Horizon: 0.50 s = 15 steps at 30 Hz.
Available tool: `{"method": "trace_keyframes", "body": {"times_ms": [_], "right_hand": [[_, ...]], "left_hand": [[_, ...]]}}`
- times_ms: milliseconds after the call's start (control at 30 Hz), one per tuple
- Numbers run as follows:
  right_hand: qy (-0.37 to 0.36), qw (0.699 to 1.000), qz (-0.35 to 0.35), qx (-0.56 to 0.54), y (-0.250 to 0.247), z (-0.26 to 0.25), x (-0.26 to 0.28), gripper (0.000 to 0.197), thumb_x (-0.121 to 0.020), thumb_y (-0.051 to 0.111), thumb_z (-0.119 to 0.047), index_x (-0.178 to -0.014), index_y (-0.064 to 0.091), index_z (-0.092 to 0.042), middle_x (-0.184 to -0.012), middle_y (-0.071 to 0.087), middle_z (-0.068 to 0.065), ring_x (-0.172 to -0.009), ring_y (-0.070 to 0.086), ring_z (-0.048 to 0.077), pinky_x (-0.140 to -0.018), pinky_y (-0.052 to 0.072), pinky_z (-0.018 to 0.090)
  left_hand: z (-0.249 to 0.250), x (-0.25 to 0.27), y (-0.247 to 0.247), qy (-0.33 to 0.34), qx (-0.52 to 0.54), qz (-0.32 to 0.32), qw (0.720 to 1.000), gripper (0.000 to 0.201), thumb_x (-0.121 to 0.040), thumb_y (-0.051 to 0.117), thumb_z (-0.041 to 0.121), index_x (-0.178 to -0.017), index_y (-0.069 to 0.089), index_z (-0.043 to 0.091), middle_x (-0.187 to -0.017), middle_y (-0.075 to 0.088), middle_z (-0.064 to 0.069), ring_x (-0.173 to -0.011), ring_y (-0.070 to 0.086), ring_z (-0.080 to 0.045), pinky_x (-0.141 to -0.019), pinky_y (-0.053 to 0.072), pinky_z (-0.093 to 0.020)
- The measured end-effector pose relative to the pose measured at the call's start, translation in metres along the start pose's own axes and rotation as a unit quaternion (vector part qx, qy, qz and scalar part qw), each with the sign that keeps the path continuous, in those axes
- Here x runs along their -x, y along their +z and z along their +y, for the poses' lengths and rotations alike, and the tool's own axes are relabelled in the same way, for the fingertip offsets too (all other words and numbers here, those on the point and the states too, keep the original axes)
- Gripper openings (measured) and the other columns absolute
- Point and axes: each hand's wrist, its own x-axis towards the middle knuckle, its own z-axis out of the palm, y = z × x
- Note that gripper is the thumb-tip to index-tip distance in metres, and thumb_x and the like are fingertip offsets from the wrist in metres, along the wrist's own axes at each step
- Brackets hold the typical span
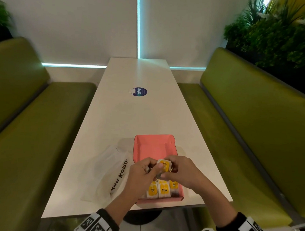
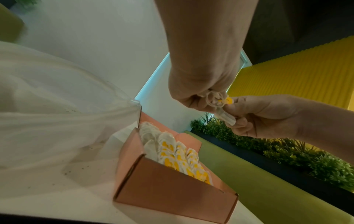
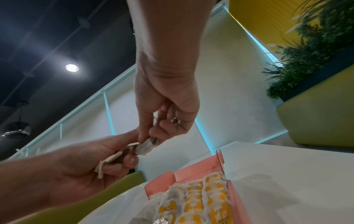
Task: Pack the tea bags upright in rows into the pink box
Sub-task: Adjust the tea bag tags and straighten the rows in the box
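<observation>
Both hands up over the pink box (image 1: 153,145) on the bench (image 1: 136,114); left hand (image 1: 141,174) and right hand (image 1: 182,171) fingers pinching one tea bag (image 1: 164,165); rows of tea bags (image 1: 162,190) upright in the box's near end.

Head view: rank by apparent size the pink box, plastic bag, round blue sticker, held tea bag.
1. plastic bag and pink box: look alike; hands cover part of the box, so unranked.
2. round blue sticker, though farther away.
3. held tea bag, partly hidden by fingers.
</observation>
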Motion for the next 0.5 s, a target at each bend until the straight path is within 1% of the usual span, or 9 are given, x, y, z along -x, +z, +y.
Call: {"method": "trace_keyframes", "body": {"times_ms": [67,133,200,267,300,367,400,433,500], "right_hand": [[0.009,1.000,0.029,0.009,0.000,0.004,-0.002,0.016,-0.077,0.075,-0.022,-0.080,0.060,-0.028,-0.080,0.064,-0.004,-0.075,0.062,0.013,-0.067,0.054,0.025],[0.040,0.997,0.065,0.006,-0.004,0.013,-0.001,0.013,-0.078,0.075,-0.022,-0.077,0.062,-0.023,-0.077,0.066,-0.001,-0.069,0.064,0.014,-0.063,0.054,0.025],[0.082,0.994,0.071,0.029,-0.008,0.025,0.002,0.017,-0.079,0.074,-0.020,-0.070,0.060,-0.020,-0.072,0.065,-0.001,-0.064,0.063,0.014,-0.064,0.054,0.028],[0.121,0.990,0.048,0.053,-0.007,0.035,0.004,0.024,-0.078,0.075,-0.019,-0.065,0.055,-0.019,-0.070,0.061,0.000,-0.066,0.064,0.019,-0.068,0.056,0.032],[0.131,0.988,0.037,0.070,-0.003,0.039,0.004,0.029,-0.078,0.074,-0.020,-0.061,0.050,-0.022,-0.068,0.058,-0.003,-0.067,0.062,0.019,-0.067,0.056,0.030],[0.129,0.982,0.024,0.138,0.008,0.048,0.002,0.032,-0.080,0.071,-0.023,-0.060,0.045,-0.026,-0.069,0.053,-0.006,-0.070,0.056,0.015,-0.057,0.044,0.017],[0.130,0.975,0.024,0.177,0.013,0.050,0.002,0.023,-0.081,0.068,-0.024,-0.066,0.051,-0.025,-0.075,0.056,-0.003,-0.076,0.057,0.017,-0.056,0.040,0.015],[0.130,0.969,0.019,0.209,0.018,0.049,0.002,0.008,-0.083,0.066,-0.025,-0.077,0.059,-0.024,-0.085,0.061,0.000,-0.085,0.059,0.019,-0.061,0.041,0.017],[0.140,0.955,0.008,0.262,0.029,0.052,0.001,0.020,-0.086,0.061,-0.025,-0.106,0.064,-0.023,-0.106,0.064,0.002,-0.097,0.060,0.022,-0.075,0.044,0.023]], "left_hand": [[-0.003,-0.001,0.003,0.001,-0.027,0.006,1.000,0.004,-0.083,0.067,0.029,-0.082,0.067,0.026,-0.065,0.066,0.014,-0.055,0.059,0.001,-0.057,0.045,-0.011],[-0.013,-0.004,0.000,-0.007,-0.079,0.011,0.997,0.005,-0.082,0.070,0.027,-0.081,0.065,0.028,-0.072,0.065,0.016,-0.066,0.059,0.003,-0.061,0.043,-0.007],[-0.024,-0.004,0.000,-0.019,-0.168,-0.040,0.985,0.008,-0.081,0.071,0.024,-0.081,0.064,0.027,-0.075,0.060,0.016,-0.071,0.057,0.000,-0.063,0.041,-0.006],[-0.033,0.000,0.006,-0.019,-0.259,-0.113,0.959,0.006,-0.081,0.069,0.021,-0.087,0.066,0.020,-0.077,0.056,0.013,-0.074,0.054,-0.004,-0.063,0.038,-0.006],[-0.037,0.002,0.010,-0.019,-0.294,-0.134,0.946,0.009,-0.082,0.067,0.021,-0.091,0.066,0.018,-0.078,0.054,0.012,-0.076,0.052,-0.005,-0.064,0.038,-0.008],[-0.042,0.005,0.019,-0.034,-0.330,-0.149,0.932,0.017,-0.082,0.065,0.026,-0.096,0.064,0.016,-0.084,0.057,0.005,-0.080,0.049,-0.007,-0.071,0.042,-0.017],[-0.043,0.006,0.023,-0.045,-0.338,-0.146,0.929,0.023,-0.081,0.066,0.032,-0.097,0.063,0.016,-0.089,0.061,0.001,-0.080,0.049,-0.008,-0.075,0.044,-0.022],[-0.045,0.006,0.027,-0.059,-0.349,-0.139,0.925,0.029,-0.081,0.066,0.037,-0.099,0.062,0.016,-0.094,0.063,-0.001,-0.081,0.050,-0.009,-0.077,0.045,-0.024],[-0.048,0.004,0.033,-0.084,-0.384,-0.131,0.910,0.041,-0.078,0.067,0.049,-0.104,0.060,0.017,-0.095,0.061,0.000,-0.086,0.054,-0.012,-0.078,0.044,-0.024]]}}
